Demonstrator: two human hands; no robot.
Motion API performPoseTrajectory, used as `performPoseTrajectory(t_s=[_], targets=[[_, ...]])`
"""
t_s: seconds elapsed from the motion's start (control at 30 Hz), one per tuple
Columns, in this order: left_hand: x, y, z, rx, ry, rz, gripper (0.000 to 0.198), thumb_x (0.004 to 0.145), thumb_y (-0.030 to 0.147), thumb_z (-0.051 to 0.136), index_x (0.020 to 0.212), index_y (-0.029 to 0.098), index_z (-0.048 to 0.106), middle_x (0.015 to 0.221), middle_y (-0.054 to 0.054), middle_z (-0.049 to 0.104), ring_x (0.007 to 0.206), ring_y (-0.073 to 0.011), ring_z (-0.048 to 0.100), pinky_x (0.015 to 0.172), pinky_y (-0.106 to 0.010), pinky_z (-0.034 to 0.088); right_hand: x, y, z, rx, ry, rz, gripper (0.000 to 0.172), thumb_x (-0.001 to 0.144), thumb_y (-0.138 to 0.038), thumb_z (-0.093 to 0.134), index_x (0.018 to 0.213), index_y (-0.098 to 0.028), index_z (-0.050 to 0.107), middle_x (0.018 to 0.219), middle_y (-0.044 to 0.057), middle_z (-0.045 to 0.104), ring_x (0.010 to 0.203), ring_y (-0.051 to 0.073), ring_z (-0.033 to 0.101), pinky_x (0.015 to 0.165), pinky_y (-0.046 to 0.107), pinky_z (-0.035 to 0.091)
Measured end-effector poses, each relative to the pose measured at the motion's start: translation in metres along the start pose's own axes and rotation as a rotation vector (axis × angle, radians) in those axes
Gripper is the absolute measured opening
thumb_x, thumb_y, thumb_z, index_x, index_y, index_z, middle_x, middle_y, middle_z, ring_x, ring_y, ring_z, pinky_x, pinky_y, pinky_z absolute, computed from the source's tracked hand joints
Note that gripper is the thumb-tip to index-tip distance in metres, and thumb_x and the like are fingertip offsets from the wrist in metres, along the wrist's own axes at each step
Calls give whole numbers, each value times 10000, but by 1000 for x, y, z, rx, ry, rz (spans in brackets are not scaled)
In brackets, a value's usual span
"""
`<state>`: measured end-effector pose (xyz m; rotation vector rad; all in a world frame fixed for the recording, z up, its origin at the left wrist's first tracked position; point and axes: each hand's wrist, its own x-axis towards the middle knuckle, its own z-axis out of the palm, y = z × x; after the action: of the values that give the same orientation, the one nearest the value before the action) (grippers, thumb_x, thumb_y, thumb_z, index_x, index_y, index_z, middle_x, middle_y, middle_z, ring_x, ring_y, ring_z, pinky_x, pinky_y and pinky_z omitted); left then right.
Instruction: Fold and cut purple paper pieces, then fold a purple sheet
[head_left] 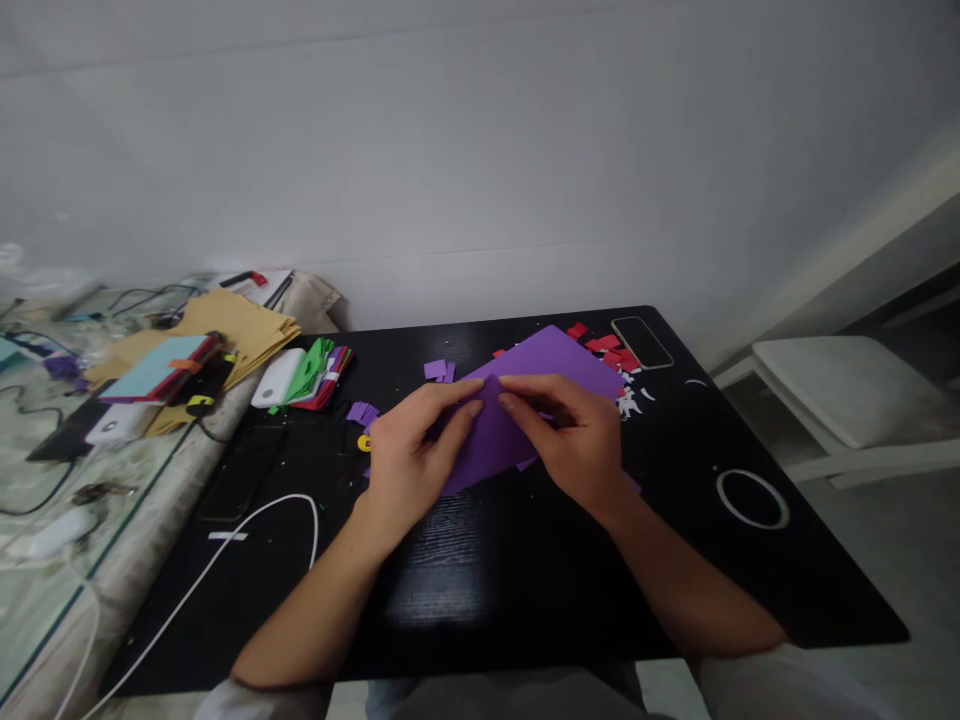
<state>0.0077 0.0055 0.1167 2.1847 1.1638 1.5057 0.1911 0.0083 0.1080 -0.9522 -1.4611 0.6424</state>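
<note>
A sheet of purple paper (495, 435) is held at a slant over the middle of the black table. My left hand (420, 440) pinches its upper edge between thumb and fingers. Close beside it, my right hand (570, 430) pinches the same edge, the two sets of fingertips nearly touching. Small purple paper pieces (439, 371) lie just behind the sheet, and more purple strips (363, 413) are left of my left hand. A round yellow object (364, 442) shows next to my left wrist, partly hidden. Part of the sheet is covered by my hands.
Red scraps (611, 350) and white scraps (634, 398) lie behind my right hand, near a phone-like frame (642, 343). A white ring (753, 499) is at right. Bundled coloured papers (322, 375), a dark phone (244, 475) and a white cable (217, 560) occupy the left.
</note>
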Motion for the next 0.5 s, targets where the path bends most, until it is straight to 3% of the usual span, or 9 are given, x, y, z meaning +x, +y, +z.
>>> performPoseTrajectory(t_s=[0.5], targets=[[1, 0, -2, -43, 24, 4, 242, 920, 167, 750, 1143, 246, 796, 1058, -37, 821, 915, -159, 764, 826, -277, 601, 0, -1, -1, -7, 6, -2, 187, 910, -198, 775, 1052, -312, 819, 976, -24, 830, 850, 170, 790, 807, 308, 654]])
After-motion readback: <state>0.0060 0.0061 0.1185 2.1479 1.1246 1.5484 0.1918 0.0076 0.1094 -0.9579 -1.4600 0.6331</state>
